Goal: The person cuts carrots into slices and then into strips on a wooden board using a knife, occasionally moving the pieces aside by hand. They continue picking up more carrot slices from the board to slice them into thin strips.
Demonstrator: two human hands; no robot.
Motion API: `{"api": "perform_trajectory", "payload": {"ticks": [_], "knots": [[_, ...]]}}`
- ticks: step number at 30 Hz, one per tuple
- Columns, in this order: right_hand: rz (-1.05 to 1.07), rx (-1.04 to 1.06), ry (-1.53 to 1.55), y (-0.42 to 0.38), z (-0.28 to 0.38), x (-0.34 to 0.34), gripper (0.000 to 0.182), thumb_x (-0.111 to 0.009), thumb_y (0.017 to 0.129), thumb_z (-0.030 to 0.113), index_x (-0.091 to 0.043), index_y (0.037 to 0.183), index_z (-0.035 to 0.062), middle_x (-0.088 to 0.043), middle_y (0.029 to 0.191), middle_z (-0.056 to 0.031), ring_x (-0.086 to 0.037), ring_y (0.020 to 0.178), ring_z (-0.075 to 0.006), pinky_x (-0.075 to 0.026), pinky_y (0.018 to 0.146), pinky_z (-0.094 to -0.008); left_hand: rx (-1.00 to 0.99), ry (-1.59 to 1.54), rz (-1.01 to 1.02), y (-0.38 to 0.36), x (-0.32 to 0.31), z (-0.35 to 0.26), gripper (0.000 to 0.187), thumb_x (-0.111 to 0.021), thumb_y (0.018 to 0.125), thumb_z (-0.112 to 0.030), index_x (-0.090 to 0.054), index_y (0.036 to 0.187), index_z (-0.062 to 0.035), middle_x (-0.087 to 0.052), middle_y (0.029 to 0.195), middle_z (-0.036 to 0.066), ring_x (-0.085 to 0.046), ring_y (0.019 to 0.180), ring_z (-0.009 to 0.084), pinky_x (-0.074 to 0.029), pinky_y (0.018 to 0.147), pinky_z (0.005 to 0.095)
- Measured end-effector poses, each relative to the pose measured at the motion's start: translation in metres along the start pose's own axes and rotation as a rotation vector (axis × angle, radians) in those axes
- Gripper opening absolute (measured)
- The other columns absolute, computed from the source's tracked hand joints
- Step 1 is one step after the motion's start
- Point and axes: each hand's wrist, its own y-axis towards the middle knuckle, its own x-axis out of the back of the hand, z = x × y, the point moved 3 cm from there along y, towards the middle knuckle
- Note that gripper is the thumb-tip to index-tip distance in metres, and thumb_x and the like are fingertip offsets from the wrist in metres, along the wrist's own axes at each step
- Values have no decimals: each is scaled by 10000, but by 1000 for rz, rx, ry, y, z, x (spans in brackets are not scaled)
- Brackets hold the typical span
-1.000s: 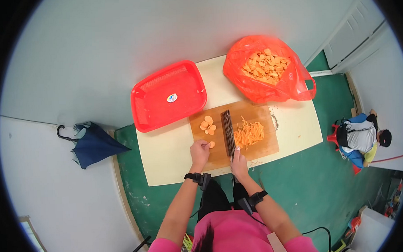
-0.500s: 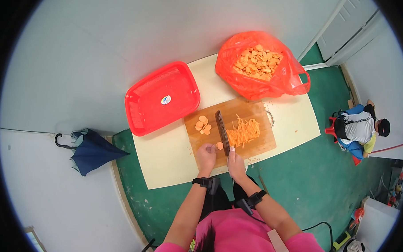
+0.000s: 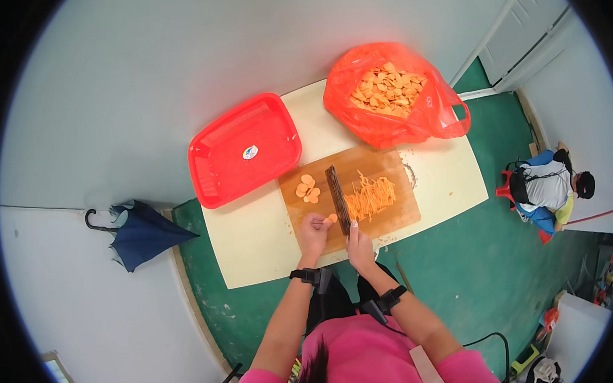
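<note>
Change over the last second: the left hand (image 3: 313,235) sits closer to the knife (image 3: 336,194), and the loose orange slices (image 3: 331,219) at its fingertips now lie just beside the blade's near end (one or two overlapped, too small to count surely). For the work, I judge this as lining up: these slices look whole, while the shreds (image 3: 371,196) lie on the blade's other side. Small pile of slices (image 3: 308,189) waits toward the board's far left corner; all of it on the cutting board (image 3: 403,218), upon the pale surface (image 3: 254,244).

Pose: both forearms reach forward, converging. Right hand (image 3: 360,248) closed round the knife's handle, thumb up near the blade. Left fingers curled at the slices; pinching or merely steadying, cannot tell.
</note>
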Motion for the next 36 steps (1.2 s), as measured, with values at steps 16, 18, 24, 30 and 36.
{"api": "perform_trajectory", "payload": {"ticks": [16, 18, 24, 30, 36], "knots": [[-123, 96, -25, -1, 1, -4, 680, -277, 1075, 454, -556, 725, -58, -540, 588, -199, -564, 577, -368, -438, 600, -472, -78, 277, -111, 10, 38, -32, 170, -765, 780, 32, -710, 941, 28, -681, 871, 119, -677, 712, 182, -558, 678, 291], [-21, 38, 6, -2, 3, 0, 672, -299, 1065, 446, -602, 807, -96, -593, 733, -331, -594, 764, -516, -447, 702, -542, -40, 247, -143, 12, 41, -27, 177, -756, 795, 33, -705, 965, 35, -688, 874, 119, -683, 735, 174, -563, 682, 286], [7, -8, 44, -4, 4, 0, 675, -296, 1067, 444, -584, 787, -98, -567, 688, -315, -585, 720, -496, -439, 686, -537, -140, 235, -79, 21, 38, -26, 193, -750, 802, 36, -678, 981, 19, -650, 889, 107, -674, 754, 188, -566, 700, 293], [-87, 84, 3, 1, -6, -8, 681, -271, 1074, 468, -513, 662, -17, -472, 527, -115, -507, 507, -260, -413, 550, -415, -459, 619, -117, 6, 14, -44, 174, -705, 841, -106, -651, 991, -37, -583, 986, 141, -587, 915, 316, -463, 797, 454], [-113, 95, -24, -3, -1, -8, 678, -279, 1075, 472, -528, 674, -16, -495, 548, -120, -525, 533, -261, -425, 564, -409, -351, 961, -43, -16, -25, -40, 225, -640, 892, -241, -600, 1024, -62, -547, 1081, 153, -483, 1068, 342, -330, 841, 476]]}}
